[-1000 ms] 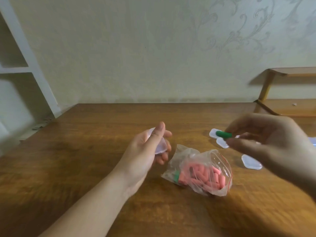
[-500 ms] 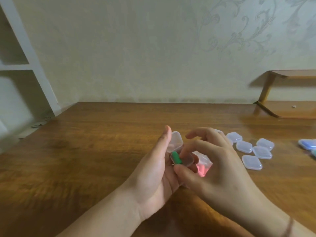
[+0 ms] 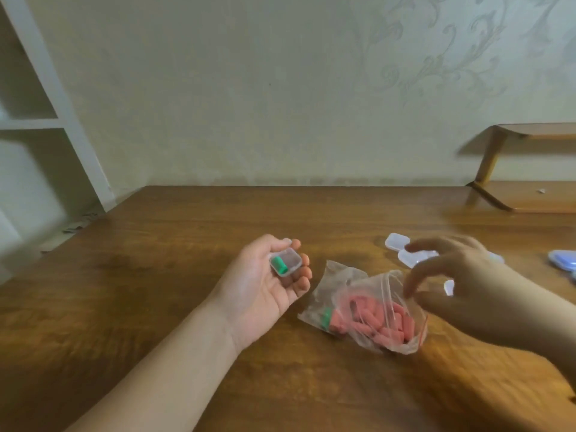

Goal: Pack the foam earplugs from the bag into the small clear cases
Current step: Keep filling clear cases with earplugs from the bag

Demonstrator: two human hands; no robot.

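Note:
My left hand (image 3: 265, 291) lies palm up over the wooden table (image 3: 156, 275) and cradles a small clear case (image 3: 285, 262) on its curled fingers. A green earplug (image 3: 278, 265) lies inside that case. To the right, a clear zip bag (image 3: 371, 310) rests on the table, holding several pink earplugs (image 3: 383, 322) and one green earplug (image 3: 327, 318). My right hand (image 3: 461, 288) hovers over the bag's open mouth, fingers loosely bent and holding nothing. Several more clear cases (image 3: 405, 249) sit behind that hand, partly hidden by it.
A blue-tinted case (image 3: 564, 259) lies at the table's right edge. A low wooden shelf (image 3: 530, 194) stands at the back right against the wall. White shelving (image 3: 46, 120) rises at the left. The table's left and near parts show bare wood.
The green earplug left my right hand and now lies in the case in my left palm. My right hand has moved away to the right, over the bag.

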